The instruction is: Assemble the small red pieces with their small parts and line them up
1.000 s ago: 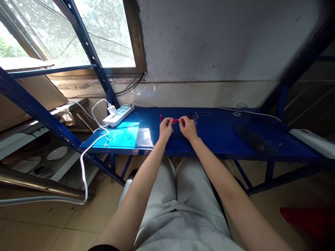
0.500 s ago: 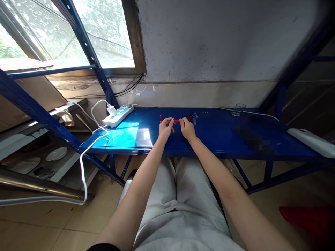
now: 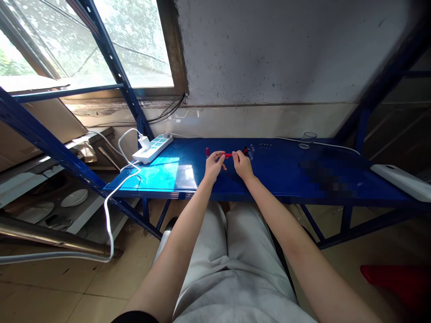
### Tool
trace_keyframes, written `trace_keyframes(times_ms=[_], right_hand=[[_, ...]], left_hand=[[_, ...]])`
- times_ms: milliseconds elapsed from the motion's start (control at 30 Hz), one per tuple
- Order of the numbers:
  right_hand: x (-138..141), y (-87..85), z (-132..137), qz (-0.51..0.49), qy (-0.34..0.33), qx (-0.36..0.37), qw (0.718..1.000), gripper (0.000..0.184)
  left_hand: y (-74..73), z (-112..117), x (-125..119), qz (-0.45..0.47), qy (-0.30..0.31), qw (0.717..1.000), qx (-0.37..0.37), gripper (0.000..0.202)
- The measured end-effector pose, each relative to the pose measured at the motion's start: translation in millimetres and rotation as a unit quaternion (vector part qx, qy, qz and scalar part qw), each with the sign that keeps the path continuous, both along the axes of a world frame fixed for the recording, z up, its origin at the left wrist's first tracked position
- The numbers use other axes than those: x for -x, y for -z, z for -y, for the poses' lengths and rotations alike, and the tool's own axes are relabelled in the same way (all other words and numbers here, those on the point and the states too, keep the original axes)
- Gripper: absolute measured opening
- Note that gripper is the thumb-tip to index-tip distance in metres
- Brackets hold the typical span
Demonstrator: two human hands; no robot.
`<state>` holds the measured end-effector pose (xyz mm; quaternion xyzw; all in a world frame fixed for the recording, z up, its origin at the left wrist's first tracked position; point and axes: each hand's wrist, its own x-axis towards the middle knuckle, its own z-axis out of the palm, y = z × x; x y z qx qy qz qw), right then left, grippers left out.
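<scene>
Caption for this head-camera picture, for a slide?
Left hand and right hand pinch a red stick at a blue table, power strip nearby.

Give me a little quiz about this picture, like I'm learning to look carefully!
1. True or false: the left hand and the right hand both pinch the thin red piece.
2. What lies at the left end of the bench? A) a white power strip B) a book C) a shoe
3. Fill in: the clear glass stands on a bench painted ___.
Key: 1 true; 2 A; 3 blue.
</scene>
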<state>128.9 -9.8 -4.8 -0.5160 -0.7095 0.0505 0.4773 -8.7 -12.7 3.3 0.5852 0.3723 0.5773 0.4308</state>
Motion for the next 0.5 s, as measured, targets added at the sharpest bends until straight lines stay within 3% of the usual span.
trace_keyframes(times_ms=[500], right_hand=[[-0.9, 2.7, -2.6, -0.016, -0.01, 0.004, 1.0, 0.039]], left_hand=[[1.9, -2.1, 0.0, -0.007, 0.005, 1.0, 0.003, 0.034]])
